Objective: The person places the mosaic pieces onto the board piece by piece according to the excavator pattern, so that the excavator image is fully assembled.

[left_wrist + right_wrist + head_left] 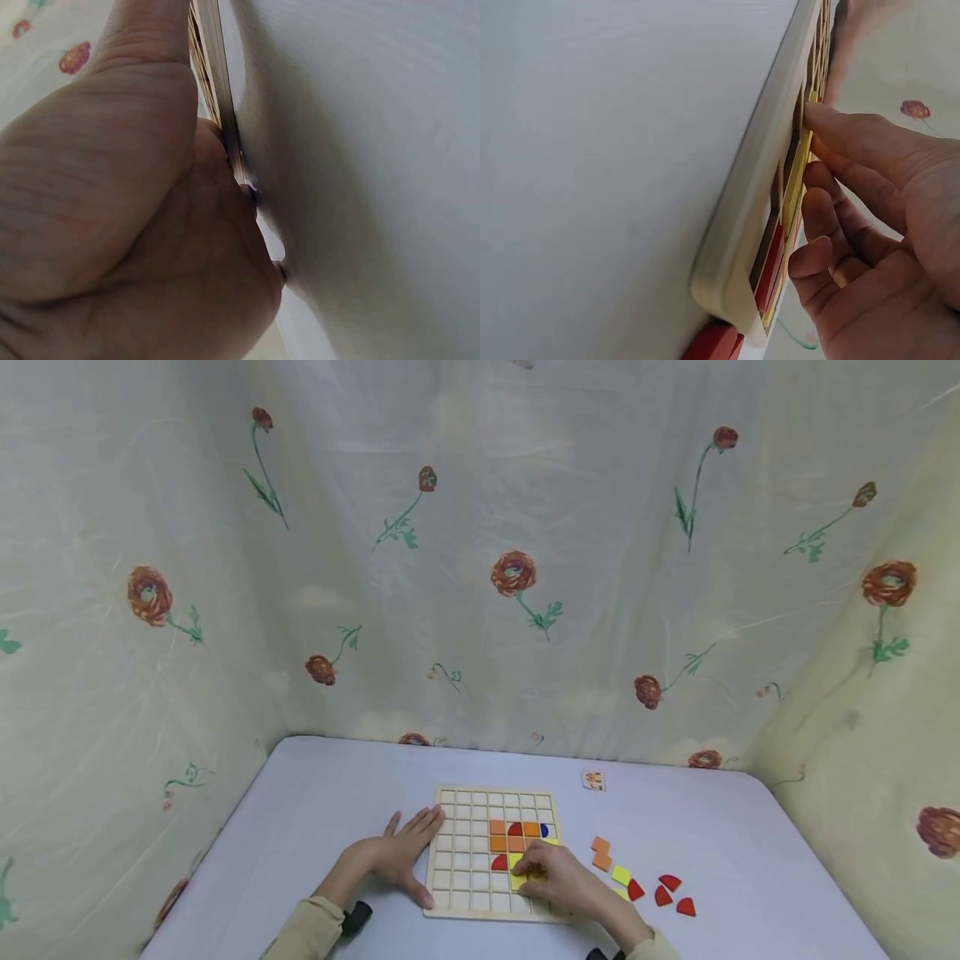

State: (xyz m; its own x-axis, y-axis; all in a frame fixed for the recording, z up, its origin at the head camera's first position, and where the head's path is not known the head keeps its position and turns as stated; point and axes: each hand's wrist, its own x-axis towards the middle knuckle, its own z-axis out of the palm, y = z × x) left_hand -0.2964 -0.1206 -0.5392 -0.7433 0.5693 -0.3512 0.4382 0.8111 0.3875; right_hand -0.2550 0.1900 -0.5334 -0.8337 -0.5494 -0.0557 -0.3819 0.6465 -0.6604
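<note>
A pale wooden grid board (pixel 461 887) lies on the table, partly filled with flat orange, red, yellow and blue pieces. My left hand (pixel 405 854) spreads its fingers along the board's left edge, thumb at the lower corner and fingertips higher up. Seen in the left wrist view, the left palm (pixel 202 247) stands close beside the board's side. Over the lower right cells, my right hand (pixel 558 878) pinches a yellow square tile (pixel 517 882) between thumb and index finger. In the right wrist view the thumb tip lies on that yellow tile, and the other fingers are curled.
Right of the board lie loose orange squares (pixel 602 862), a yellow square (pixel 621 876) and several red quarter-circle pieces (pixel 663 896). A small printed card (pixel 593 781) is farther back. A flowered curtain (pixel 480 677) surrounds the white table (pixel 337 777).
</note>
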